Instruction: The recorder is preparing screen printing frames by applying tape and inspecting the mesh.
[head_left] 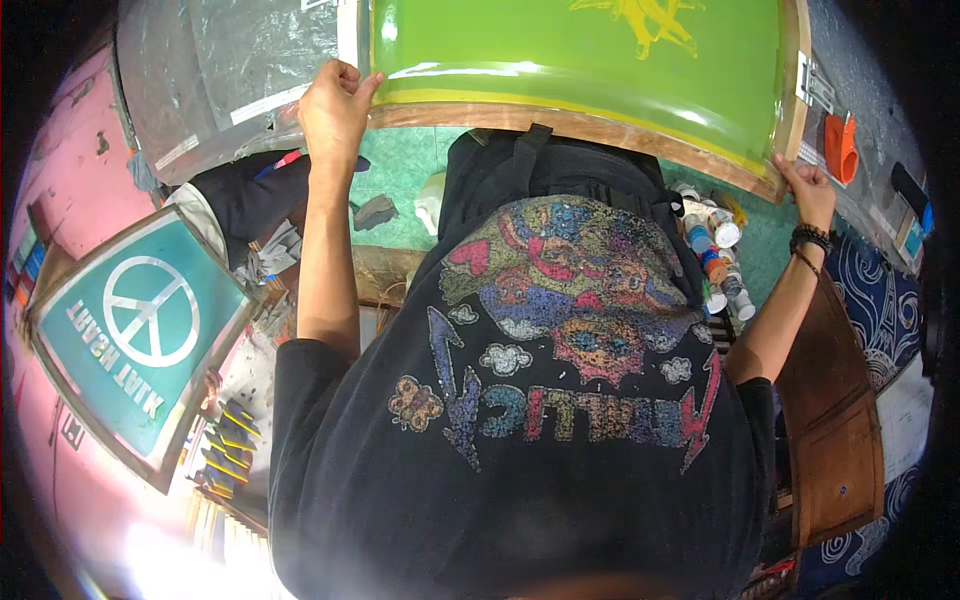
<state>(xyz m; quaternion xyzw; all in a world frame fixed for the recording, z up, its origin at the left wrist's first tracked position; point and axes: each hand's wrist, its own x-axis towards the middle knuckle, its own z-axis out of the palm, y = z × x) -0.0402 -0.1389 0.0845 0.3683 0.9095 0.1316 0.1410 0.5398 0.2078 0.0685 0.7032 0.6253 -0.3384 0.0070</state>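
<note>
A wooden-framed printing screen (560,122) with glossy green mesh (520,45) spans the top of the view. A yellow splayed design (650,22) shows on the mesh near the upper edge. My left hand (338,108) is closed in a pinch at the screen's near left corner, thumb and forefinger against the frame. At the near right corner, my right hand (808,190) grips the wood between thumb and fingers, with dark beads round the wrist. The undersides of both grips are hidden.
Clear plastic sheeting (220,70) covers the surface left of the screen. An orange-handled tool (841,150) lies at right. Paint bottles and jars (715,250) cluster below the right corner. Another framed teal screen with a peace sign (150,330) leans at left, near several yellow-edged squeegee-like tools (230,445).
</note>
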